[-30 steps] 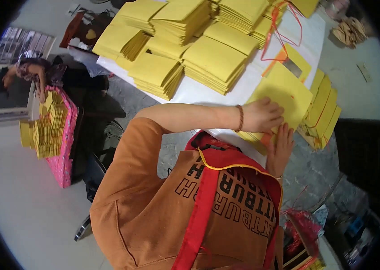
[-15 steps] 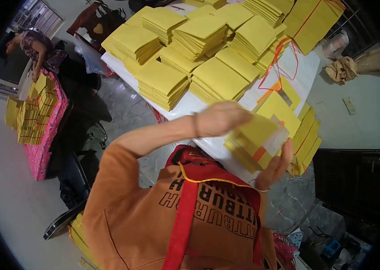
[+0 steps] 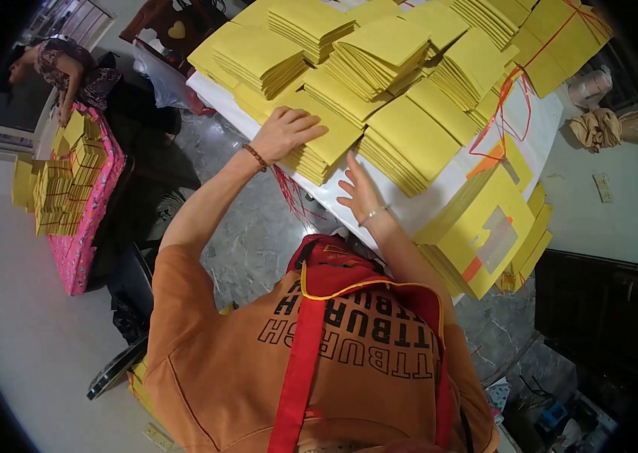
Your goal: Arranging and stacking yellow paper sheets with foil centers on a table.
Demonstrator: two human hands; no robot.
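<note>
Yellow stack [image 3: 336,139]: left hand [image 3: 286,136] rests atop it, grip unclear from here; right hand [image 3: 362,193], fingers spread, stands by its corner. Gripping seems in hand; both must close.

At the far left, a co-worker [image 3: 62,68] in a patterned top leans over a pink-covered surface [image 3: 72,264]. A dark reddish wooden chair [image 3: 154,32] stands at the upper left, a pale plastic bag [image 3: 159,81] beside it. At the right, crumpled brown material [image 3: 595,131] lies near a wall socket [image 3: 603,187]. The floor [image 3: 237,226] is grey and marbled.
</note>
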